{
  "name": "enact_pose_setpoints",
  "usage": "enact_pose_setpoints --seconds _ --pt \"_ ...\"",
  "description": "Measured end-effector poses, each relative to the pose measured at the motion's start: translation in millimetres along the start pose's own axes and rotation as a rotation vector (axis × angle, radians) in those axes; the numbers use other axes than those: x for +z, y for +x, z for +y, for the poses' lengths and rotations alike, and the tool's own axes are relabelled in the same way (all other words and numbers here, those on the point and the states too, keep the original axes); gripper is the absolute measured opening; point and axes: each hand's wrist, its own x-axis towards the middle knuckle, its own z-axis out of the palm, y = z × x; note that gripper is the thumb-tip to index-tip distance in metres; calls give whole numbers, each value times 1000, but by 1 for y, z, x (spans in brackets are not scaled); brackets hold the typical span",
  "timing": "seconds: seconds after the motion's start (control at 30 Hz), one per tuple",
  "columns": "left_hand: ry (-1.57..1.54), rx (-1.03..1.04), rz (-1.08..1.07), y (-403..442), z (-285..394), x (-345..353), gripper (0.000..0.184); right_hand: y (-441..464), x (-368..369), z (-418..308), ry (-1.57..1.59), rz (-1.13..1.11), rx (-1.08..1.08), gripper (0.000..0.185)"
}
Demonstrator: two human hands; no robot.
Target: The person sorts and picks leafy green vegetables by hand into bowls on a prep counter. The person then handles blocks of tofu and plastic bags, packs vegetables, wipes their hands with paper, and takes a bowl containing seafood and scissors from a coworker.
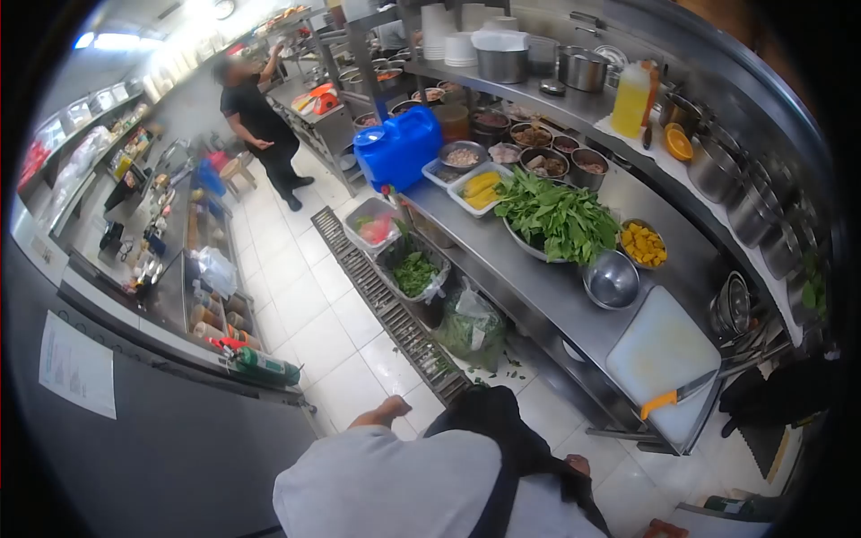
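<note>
My left hand (395, 408) hangs beside my body over the white tiled floor, past the grey sleeve. It touches no object that I can see, and its fingers are too small to make out. Only a small part of my right hand (578, 464) shows at the side of my dark apron (484, 421); its fingers are mostly hidden. On the steel counter nearest my right side lies a white cutting board (659, 350). An orange-handled knife (668, 402) rests across the board's near edge. A steel bowl (612, 280) sits just beyond the board.
Leafy greens (560, 215) fill a large bowl, near cut yellow pieces (642, 244) and a blue jerrycan (399, 148). A bin of greens (413, 272) and a plastic bag (473, 332) stand by the floor drain grate (386, 309). A co-worker (260, 125) stands farther down the aisle.
</note>
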Motion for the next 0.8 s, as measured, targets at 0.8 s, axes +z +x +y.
enact_pose_setpoints --seconds 0.8 --pt "84 297 223 7 -323 -62 23 14 376 -746 -524 315 -1126 33"
